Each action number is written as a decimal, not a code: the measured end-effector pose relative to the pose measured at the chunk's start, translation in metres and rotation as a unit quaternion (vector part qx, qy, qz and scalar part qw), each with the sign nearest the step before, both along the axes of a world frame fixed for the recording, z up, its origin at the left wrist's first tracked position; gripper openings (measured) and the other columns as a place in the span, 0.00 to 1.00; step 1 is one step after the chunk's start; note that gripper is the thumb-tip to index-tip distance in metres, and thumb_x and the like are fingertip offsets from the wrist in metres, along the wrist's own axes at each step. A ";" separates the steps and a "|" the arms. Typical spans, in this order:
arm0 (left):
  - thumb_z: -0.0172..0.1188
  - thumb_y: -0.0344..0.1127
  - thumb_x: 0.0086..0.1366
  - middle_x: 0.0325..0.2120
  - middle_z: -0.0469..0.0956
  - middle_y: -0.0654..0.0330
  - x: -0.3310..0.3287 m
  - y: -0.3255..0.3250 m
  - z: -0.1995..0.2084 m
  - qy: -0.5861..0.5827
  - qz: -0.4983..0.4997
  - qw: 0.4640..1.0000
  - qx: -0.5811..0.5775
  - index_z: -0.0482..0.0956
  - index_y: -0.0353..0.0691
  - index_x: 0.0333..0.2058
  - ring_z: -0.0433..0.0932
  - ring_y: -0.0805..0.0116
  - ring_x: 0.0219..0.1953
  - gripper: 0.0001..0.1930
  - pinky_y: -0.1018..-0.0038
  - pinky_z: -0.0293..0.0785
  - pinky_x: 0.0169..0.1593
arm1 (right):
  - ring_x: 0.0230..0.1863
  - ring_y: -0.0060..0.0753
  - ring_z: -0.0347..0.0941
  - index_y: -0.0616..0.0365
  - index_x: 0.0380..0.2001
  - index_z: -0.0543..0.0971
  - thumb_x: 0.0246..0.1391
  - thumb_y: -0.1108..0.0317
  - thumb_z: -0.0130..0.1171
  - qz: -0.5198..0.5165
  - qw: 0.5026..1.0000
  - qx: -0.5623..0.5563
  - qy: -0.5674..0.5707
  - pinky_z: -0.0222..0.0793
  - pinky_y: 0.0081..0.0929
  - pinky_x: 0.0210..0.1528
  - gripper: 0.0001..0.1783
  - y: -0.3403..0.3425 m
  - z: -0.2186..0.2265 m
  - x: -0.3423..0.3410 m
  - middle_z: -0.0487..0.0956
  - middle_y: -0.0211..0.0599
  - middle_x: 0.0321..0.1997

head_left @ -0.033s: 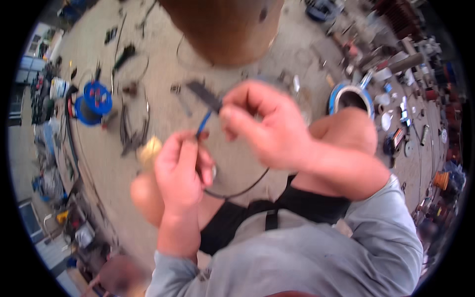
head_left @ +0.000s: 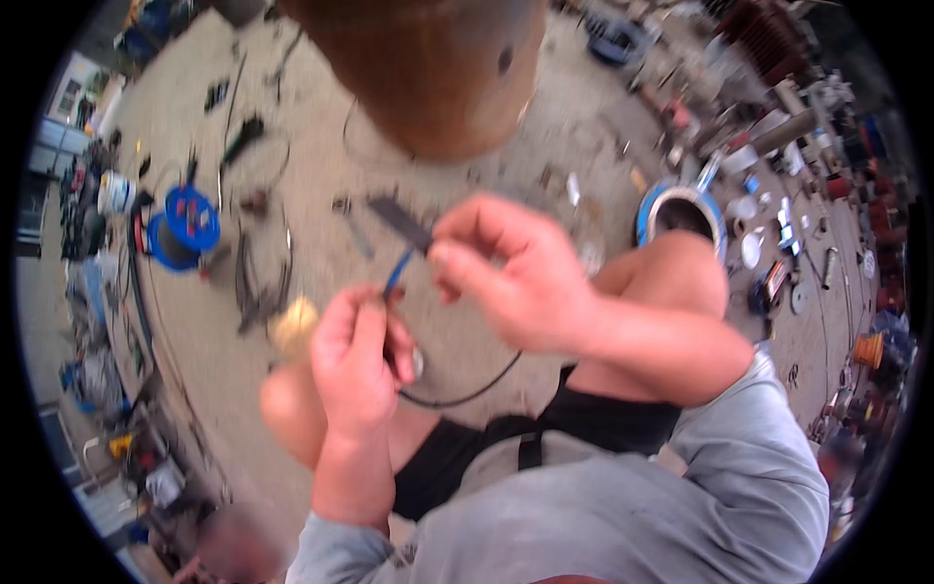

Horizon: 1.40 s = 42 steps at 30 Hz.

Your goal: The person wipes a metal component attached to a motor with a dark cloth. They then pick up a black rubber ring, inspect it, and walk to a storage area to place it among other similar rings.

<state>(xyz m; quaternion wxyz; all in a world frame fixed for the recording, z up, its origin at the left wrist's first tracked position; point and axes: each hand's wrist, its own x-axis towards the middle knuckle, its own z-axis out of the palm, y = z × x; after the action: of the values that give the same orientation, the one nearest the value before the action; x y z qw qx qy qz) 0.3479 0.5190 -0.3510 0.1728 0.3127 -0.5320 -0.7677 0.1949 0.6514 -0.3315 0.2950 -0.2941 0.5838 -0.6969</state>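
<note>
My left hand [head_left: 355,360] is closed on a black cable [head_left: 477,392]. Its stripped-looking blue end [head_left: 398,272] points up from between the thumb and fingers, and the rest bows below my hands toward the right. In a thumb-and-finger pinch, my right hand [head_left: 525,277] grips a dark flat blade-like strip [head_left: 397,220], its free end sticking out to the upper left. The strip's lower edge is close to the tip of the blue end; whether they touch I cannot tell. My right fingers hide the strip's other end.
A large rusty-brown rounded vessel [head_left: 438,107] stands ahead of my hands. To the left are a blue cable reel [head_left: 190,219] and a yellow lump [head_left: 294,326]. A blue-rimmed metal ring [head_left: 718,214] lies beyond my right knee. Tools and scrap line both sides.
The whole view has shifted slightly, so my hands and the brown vessel sit a little lower in the picture. Both grips look the same.
</note>
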 end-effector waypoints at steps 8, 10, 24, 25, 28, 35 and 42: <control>0.54 0.32 0.74 0.19 0.70 0.68 -0.025 -0.011 -0.038 -0.092 -0.105 0.990 0.009 0.76 0.37 0.43 0.64 0.79 0.17 0.06 0.78 0.58 0.20 | 0.34 0.19 0.77 0.62 0.40 0.78 0.67 0.68 0.59 -0.099 0.993 -0.058 -0.010 0.74 0.23 0.41 0.07 -0.010 -0.015 -0.059 0.81 0.29 0.32; 0.54 0.34 0.74 0.19 0.68 0.69 -0.039 -0.015 -0.047 -0.087 -0.126 0.986 0.070 0.76 0.37 0.43 0.62 0.78 0.16 0.07 0.78 0.56 0.20 | 0.36 0.18 0.77 0.62 0.39 0.78 0.67 0.68 0.59 -0.147 0.987 -0.057 0.008 0.73 0.22 0.42 0.08 -0.004 -0.010 -0.065 0.82 0.29 0.32; 0.49 0.37 0.76 0.26 0.80 0.51 -0.047 -0.050 -0.054 -0.028 -0.029 0.972 0.230 0.75 0.36 0.45 0.73 0.61 0.20 0.10 0.69 0.66 0.24 | 0.34 0.16 0.69 0.60 0.39 0.78 0.67 0.66 0.59 -0.245 0.958 -0.041 -0.142 0.67 0.20 0.39 0.08 -0.064 0.002 -0.081 0.77 0.23 0.33; 0.49 0.37 0.76 0.28 0.80 0.50 -0.054 -0.054 -0.058 -0.016 -0.031 0.967 0.253 0.75 0.37 0.44 0.73 0.60 0.22 0.10 0.69 0.67 0.26 | 0.33 0.18 0.68 0.60 0.39 0.78 0.67 0.66 0.59 -0.244 0.964 -0.054 -0.091 0.67 0.21 0.39 0.08 -0.072 -0.006 -0.085 0.77 0.24 0.33; 0.47 0.39 0.77 0.30 0.82 0.46 -0.071 -0.086 -0.091 0.001 -0.031 0.943 0.331 0.75 0.35 0.43 0.75 0.58 0.23 0.13 0.64 0.71 0.27 | 0.33 0.21 0.68 0.60 0.38 0.77 0.65 0.67 0.60 -0.260 0.961 0.004 0.093 0.67 0.22 0.41 0.07 -0.091 -0.021 -0.099 0.75 0.27 0.33; 0.50 0.37 0.75 0.34 0.81 0.50 -0.138 -0.145 -0.086 -0.038 0.050 0.898 0.435 0.75 0.37 0.42 0.77 0.60 0.31 0.10 0.64 0.74 0.32 | 0.32 0.25 0.65 0.60 0.36 0.76 0.63 0.69 0.61 -0.305 0.935 0.145 0.104 0.65 0.25 0.37 0.06 -0.146 -0.055 -0.174 0.69 0.31 0.32; 0.54 0.33 0.74 0.34 0.81 0.53 -0.094 -0.174 -0.064 -0.127 0.051 0.875 0.464 0.77 0.35 0.41 0.80 0.61 0.33 0.07 0.63 0.80 0.36 | 0.33 0.34 0.72 0.61 0.41 0.79 0.62 0.68 0.62 -0.339 0.878 0.334 0.046 0.70 0.30 0.38 0.08 -0.120 -0.002 -0.120 0.75 0.39 0.34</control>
<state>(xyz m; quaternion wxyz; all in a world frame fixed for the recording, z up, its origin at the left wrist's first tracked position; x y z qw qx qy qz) 0.2542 0.3445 -0.4155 -0.0226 0.4781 -0.1150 -0.8704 0.0744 0.5319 -0.3335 0.0945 0.0058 0.8589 -0.5033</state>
